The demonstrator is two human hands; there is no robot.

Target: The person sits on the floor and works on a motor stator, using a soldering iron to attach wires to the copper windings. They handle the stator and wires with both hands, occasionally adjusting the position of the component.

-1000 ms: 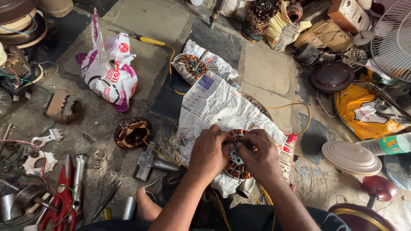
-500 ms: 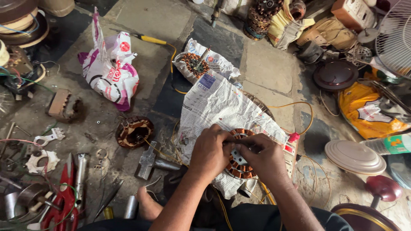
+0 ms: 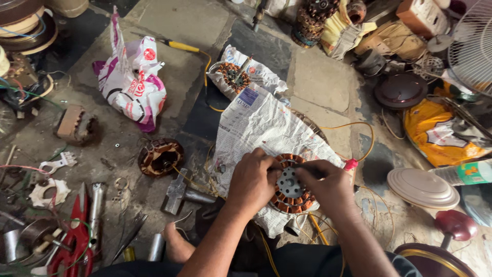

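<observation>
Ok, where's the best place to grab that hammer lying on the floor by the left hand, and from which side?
Judging by its pose, take the grey metal hammer by its handle, which points right toward the left hand, coming from above. The shaft lies flat with bare floor around it, while the blocky head at the left end is bulkier for a grip.

Round copper-wound motor stator (image 3: 290, 185), grey metal hub, lying flat on crumpled newspaper (image 3: 256, 123)
</observation>
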